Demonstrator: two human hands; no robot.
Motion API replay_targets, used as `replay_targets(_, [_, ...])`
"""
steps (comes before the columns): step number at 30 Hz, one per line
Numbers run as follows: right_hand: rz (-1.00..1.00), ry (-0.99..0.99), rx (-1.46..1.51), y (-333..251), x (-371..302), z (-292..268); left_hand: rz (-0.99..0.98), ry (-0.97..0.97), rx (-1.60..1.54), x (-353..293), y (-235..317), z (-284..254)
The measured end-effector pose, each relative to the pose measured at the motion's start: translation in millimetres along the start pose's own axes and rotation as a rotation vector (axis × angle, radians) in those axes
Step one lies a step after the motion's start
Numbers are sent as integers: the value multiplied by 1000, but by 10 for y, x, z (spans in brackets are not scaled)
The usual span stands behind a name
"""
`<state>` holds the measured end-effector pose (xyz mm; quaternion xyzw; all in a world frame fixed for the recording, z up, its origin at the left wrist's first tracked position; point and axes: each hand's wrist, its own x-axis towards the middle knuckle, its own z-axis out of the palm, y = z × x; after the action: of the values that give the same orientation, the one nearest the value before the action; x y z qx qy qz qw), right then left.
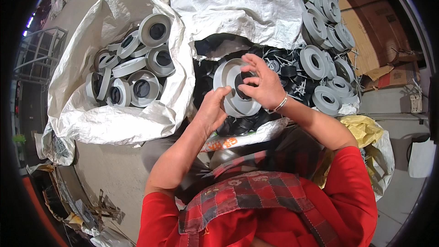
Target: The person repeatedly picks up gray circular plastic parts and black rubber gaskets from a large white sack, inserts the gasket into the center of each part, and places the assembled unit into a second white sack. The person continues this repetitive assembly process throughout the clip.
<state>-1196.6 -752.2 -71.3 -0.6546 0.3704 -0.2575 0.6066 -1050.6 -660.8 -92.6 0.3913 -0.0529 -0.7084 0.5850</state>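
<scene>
Two hands (215,109) (264,84) hold a gray ring (238,103) amid white sacks (121,121) on gray floor (107,167).

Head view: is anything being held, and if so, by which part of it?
The left hand holds a grey round part by its lower-left rim. The right hand is at its black centre piece; whether it grips that cannot be told.

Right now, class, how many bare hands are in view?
2: left hand on the left of the grey flanged ring, right hand at its black centre.
</scene>
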Motion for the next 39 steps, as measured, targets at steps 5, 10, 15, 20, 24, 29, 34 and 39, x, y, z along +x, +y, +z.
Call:
replay_targets(5, [-409,107,-812,98,99,-182,101,-38,174,24,-70,-113])
replay_targets(10, [-143,-270,-717,-20,19,-171,80,-16,181,-34,-26,-72])
replay_targets(15, [-760,-422,-808,-12,12,-346,-86,-104,166,-126,132,-6])
replay_targets(20, [-711,-350,-801,-11,-36,-313,31,-145,137,-101,-42,-8])
replay_targets(24, [-91,-92,-356,46,-30,-186,221,-86,432,-6,-139,-98])
replay_targets(29, [13,-252,48,99,-79,-224,243,33,443,-9,-89,-32])
replay_targets(34, [780,-457,586,244,78,-275,569,79,818,-174,-76,25])
replay_targets(39, [-32,238,-862,914,439,-1309,1367,692,1316,-126,644,-56])
